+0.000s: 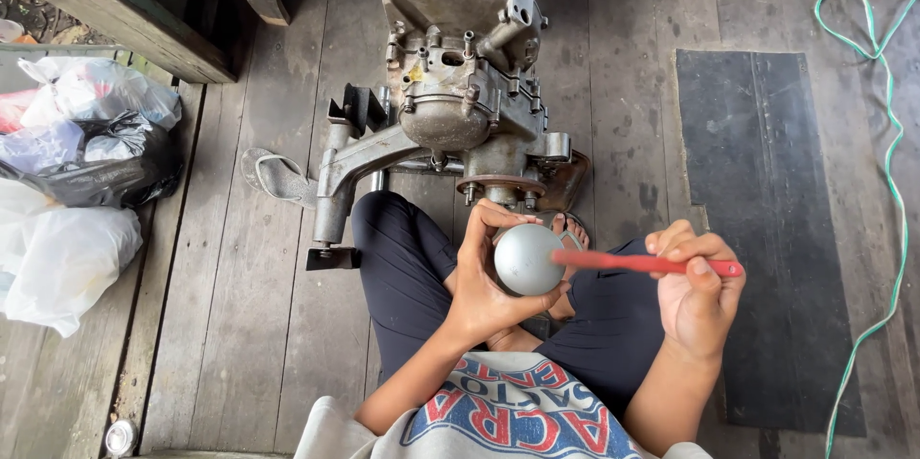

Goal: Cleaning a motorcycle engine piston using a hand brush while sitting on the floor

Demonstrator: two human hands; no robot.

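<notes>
Nearest the camera, the person sits cross-legged on the wooden plank floor (240,325), in dark trousers and a grey printed shirt. The left hand (484,282) is wrapped around a smooth grey domed metal part (522,260), thumb and fingers curled over its edges and holding it up in front of the lap. The right hand (698,294) is closed around the handle end of a red toothbrush (642,263), held roughly level, its head lying against the right side of the domed part. The hands are apart, each clamped on its own thing, joined only where brush meets metal.

Judging from this, the step in hand looks like brushing the part clean. The next move probably calls for a steady left grip while the brush works across the curved surface, turning the part to reach unbrushed areas.

Just beyond the knees stands a worn engine block (460,85), with a sandal (273,176) at its left. A black rubber mat (767,229) lies to the right, a green cord (886,133) runs along the right edge, and plastic bags (77,162) are heaped far left.
</notes>
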